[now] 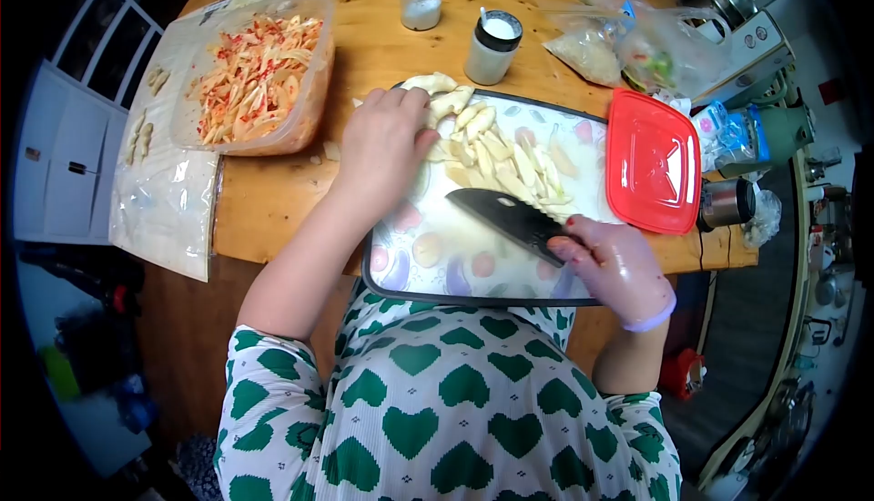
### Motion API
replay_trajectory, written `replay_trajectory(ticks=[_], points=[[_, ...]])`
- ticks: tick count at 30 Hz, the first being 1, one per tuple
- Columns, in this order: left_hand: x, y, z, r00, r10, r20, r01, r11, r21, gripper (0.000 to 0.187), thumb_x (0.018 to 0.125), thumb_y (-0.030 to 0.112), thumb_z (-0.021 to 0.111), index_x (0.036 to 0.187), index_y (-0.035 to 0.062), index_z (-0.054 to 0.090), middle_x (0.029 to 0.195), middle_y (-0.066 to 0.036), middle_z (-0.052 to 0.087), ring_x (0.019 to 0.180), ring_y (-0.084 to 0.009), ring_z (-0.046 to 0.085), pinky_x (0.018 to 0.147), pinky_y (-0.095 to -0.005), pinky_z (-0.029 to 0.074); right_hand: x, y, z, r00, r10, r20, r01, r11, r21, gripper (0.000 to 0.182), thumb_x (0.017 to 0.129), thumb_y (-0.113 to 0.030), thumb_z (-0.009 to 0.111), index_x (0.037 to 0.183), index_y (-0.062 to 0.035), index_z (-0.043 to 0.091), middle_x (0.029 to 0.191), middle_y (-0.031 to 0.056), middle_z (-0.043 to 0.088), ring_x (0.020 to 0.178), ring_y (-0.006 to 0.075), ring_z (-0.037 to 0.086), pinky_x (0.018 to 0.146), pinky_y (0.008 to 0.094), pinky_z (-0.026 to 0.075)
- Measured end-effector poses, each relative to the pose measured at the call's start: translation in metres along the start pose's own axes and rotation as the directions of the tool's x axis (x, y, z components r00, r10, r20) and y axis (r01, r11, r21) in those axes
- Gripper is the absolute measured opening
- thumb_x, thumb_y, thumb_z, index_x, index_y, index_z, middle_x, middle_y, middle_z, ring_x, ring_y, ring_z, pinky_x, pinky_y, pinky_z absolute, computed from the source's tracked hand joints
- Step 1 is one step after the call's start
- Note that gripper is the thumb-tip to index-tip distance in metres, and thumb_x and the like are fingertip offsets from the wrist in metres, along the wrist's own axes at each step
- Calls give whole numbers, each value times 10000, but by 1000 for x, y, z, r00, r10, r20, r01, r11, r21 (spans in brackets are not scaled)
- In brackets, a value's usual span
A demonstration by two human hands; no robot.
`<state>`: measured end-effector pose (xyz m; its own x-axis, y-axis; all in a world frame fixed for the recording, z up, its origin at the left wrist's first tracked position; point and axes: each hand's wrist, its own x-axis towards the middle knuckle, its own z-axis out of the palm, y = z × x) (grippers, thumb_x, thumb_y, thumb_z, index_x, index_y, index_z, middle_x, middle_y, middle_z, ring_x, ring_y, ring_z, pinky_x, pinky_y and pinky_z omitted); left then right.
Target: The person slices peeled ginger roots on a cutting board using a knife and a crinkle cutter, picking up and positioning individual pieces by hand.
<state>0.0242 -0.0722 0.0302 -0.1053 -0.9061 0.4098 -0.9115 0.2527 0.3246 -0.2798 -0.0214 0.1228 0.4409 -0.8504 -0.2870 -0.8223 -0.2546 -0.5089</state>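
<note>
My bare left hand [387,141] curls over the far left corner of a patterned cutting board [437,269], at whole peeled pale root pieces [440,85]. Its fingertips are hidden; I cannot tell what they hold. In my right hand [621,269], which wears a thin clear glove with red smears, is the handle of a dark-bladed kitchen knife [505,217]. The blade lies low over the board, its tip pointing left, just nearer to me than a heap of cut pale root strips [496,160].
A clear plastic tub [323,91] of red-seasoned slices stands at left on a plastic sheet [168,219]. Behind the board are two jars of white grains [492,50] [421,10]. A red lid [651,164] overlaps the board's right edge. Plastic bags [669,50] lie at back right.
</note>
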Motion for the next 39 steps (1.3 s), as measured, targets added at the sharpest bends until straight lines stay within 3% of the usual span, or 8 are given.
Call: replay_trajectory(ticks=[3,10,15,21,27,29,31,39], points=[[9,6,-11,973,-175,148,177,984,5,372,852,140,842,1172,80,662,1037,-139,749,1005,-359,709,874,-473,569,9,-4,9,999,4,44,-4,1000,-14,288,1060,-352,651,998,-72,686,801,139,738,797,388,717,706,467,545],[-4,-10,-15,970,-234,67,243,939,-242,395,863,84,803,1184,73,573,965,-133,766,834,-297,760,738,-400,591,23,13,18,987,4,-163,-37,979,-201,325,1050,-390,658,1016,-69,694,781,200,709,779,421,709,689,509,541],[-12,-10,-37,854,-442,273,512,622,-593,373,932,6,758,1200,58,505,952,-80,746,861,-109,712,720,-264,564,22,16,10,983,-3,-184,-27,987,-160,336,1044,-390,668,1011,-57,702,831,234,701,812,445,698,695,525,537],[-19,-32,-15,870,-399,288,406,251,-879,257,970,4,739,1122,40,535,1030,-59,727,900,-77,681,762,-247,556,12,30,-3,983,102,-155,-95,994,49,333,1042,-359,680,1035,-27,704,854,265,672,827,458,671,719,491,522],[2,-10,-1,930,-356,89,355,811,-464,160,942,46,793,974,54,636,982,-57,699,874,-121,664,764,-266,538,-5,37,-13,945,205,-253,-165,971,170,347,1021,-337,703,1039,9,720,824,245,659,780,434,652,708,438,515],[2,-9,9,988,-138,-64,111,942,-317,132,862,39,798,960,63,713,1008,-101,659,959,-269,640,850,-370,528,-11,38,-16,941,234,-244,-192,964,183,349,1020,-339,708,1039,9,721,813,242,657,766,421,654,697,433,513],[7,5,8,993,18,-113,-23,999,-46,150,823,34,789,963,64,744,1034,-117,640,1033,-335,604,913,-429,514,-15,40,-15,941,228,-251,-182,964,193,346,1018,-337,715,1040,9,723,803,242,654,751,413,657,686,430,512],[36,25,24,990,124,63,-132,982,132,172,773,137,801,920,53,778,1032,-107,656,1068,-323,576,945,-444,504,-15,45,-12,947,214,-239,-146,951,272,352,1015,-340,739,1041,11,729,740,225,631,681,364,644,649,407,499]])
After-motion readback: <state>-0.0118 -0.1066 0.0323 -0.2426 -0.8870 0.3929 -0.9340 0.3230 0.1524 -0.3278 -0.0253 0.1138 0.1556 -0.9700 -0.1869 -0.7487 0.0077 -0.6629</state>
